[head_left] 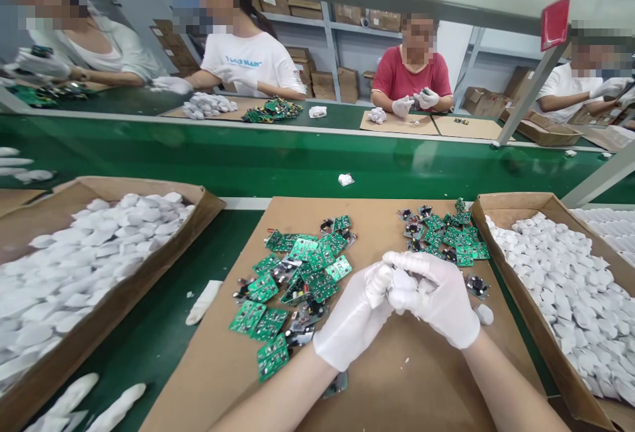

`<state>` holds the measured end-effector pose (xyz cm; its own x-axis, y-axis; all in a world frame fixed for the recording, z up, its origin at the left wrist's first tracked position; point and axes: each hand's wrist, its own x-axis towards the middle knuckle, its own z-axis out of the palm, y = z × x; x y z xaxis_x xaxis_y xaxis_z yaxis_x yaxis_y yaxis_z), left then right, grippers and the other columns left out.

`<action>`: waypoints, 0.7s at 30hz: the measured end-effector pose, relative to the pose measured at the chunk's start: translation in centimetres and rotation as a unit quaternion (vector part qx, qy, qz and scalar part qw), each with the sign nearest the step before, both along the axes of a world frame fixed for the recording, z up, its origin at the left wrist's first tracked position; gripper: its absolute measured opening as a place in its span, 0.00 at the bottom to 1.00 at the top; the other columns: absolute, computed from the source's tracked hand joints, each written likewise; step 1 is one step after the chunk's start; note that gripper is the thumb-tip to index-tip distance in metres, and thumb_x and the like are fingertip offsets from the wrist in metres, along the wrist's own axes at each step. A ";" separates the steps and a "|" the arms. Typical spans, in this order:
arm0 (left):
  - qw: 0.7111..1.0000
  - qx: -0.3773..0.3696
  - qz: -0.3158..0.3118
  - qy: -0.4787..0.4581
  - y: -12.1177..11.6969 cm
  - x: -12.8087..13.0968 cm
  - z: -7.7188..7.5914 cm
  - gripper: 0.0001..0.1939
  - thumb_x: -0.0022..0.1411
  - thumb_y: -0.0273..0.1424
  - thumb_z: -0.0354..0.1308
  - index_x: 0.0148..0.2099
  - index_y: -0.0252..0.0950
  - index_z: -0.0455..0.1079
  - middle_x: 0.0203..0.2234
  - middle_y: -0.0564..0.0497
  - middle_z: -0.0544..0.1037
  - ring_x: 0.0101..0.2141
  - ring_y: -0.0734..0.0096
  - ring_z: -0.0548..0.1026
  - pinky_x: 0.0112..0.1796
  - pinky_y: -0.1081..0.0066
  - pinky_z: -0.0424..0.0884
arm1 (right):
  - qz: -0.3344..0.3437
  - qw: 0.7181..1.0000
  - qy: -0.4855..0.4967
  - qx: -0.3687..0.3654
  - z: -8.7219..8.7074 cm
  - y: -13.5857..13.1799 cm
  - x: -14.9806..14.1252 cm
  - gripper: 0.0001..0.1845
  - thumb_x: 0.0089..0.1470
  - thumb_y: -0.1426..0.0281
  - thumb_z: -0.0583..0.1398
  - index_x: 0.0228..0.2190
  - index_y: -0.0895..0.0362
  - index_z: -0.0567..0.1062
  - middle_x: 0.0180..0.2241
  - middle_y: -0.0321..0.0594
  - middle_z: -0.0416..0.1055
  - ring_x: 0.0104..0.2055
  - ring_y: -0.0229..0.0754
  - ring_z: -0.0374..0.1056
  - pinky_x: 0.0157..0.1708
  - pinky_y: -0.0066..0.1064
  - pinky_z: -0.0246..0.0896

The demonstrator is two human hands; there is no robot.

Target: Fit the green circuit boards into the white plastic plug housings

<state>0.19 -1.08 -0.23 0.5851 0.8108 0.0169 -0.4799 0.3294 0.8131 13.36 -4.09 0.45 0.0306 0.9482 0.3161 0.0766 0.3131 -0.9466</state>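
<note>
My left hand (354,316) and my right hand (444,296), both in white gloves, meet over the cardboard sheet. Their fingers are closed around a small white plastic casing (403,290), partly hidden by the fingertips. Whether a circuit board sits inside it cannot be made out. Left of my hands lies a loose pile of green circuit boards (302,266), and beyond my right hand is a second pile of boards (446,230). A single board with dark parts (477,285) and a loose white piece (484,315) rest beside my right wrist.
Cardboard boxes full of white casings stand at left (104,266) and right (560,286). White glove pieces (204,302) lie on the green bench. Behind a green conveyor (248,164), several gloved co-workers sit. A slanted metal post (533,91) rises at right.
</note>
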 end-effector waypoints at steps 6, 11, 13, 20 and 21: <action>0.999 -0.024 -0.009 -0.033 0.0 -0.4 -0.4 0.26 0.54 0.54 0.61 0.26 0.34 0.67 0.24 0.51 0.67 0.28 0.69 0.66 0.31 0.68 0.67 | 0.041 0.985 -0.139 0.096 0.3 -0.1 0.8 0.28 0.54 0.51 0.64 0.55 0.46 0.74 0.41 0.40 0.76 0.43 0.46 0.74 0.41 0.35 0.72; 0.999 -0.027 -0.003 -0.037 -0.1 -0.3 -0.7 0.24 0.55 0.52 0.63 0.27 0.35 0.66 0.22 0.54 0.62 0.25 0.73 0.61 0.29 0.71 0.64 | 0.048 0.979 -0.170 0.106 0.2 -0.1 0.8 0.27 0.57 0.51 0.61 0.54 0.48 0.75 0.44 0.45 0.76 0.43 0.46 0.75 0.39 0.32 0.73; 0.999 -0.008 -0.009 -0.042 0.0 -0.2 -0.6 0.26 0.57 0.53 0.60 0.24 0.35 0.64 0.22 0.54 0.61 0.25 0.73 0.62 0.29 0.71 0.65 | 0.056 0.984 -0.151 0.072 0.5 -0.1 0.6 0.34 0.55 0.50 0.62 0.59 0.49 0.70 0.44 0.45 0.76 0.44 0.47 0.75 0.42 0.33 0.73; 0.996 -0.067 -0.032 -0.045 0.1 -0.2 -0.4 0.30 0.51 0.60 0.58 0.25 0.35 0.66 0.23 0.50 0.67 0.31 0.63 0.70 0.36 0.63 0.70 | 0.047 0.997 -0.054 -0.042 0.6 -0.4 0.3 0.44 0.49 0.52 0.68 0.63 0.50 0.63 0.43 0.42 0.78 0.40 0.44 0.76 0.40 0.32 0.75; 0.996 -0.076 -0.032 -0.041 0.1 -0.2 -0.4 0.30 0.51 0.59 0.59 0.24 0.35 0.66 0.23 0.49 0.68 0.31 0.63 0.70 0.36 0.64 0.70 | 0.044 0.997 -0.045 -0.046 0.5 -0.4 0.3 0.44 0.47 0.52 0.69 0.62 0.50 0.64 0.43 0.41 0.78 0.40 0.44 0.76 0.38 0.32 0.76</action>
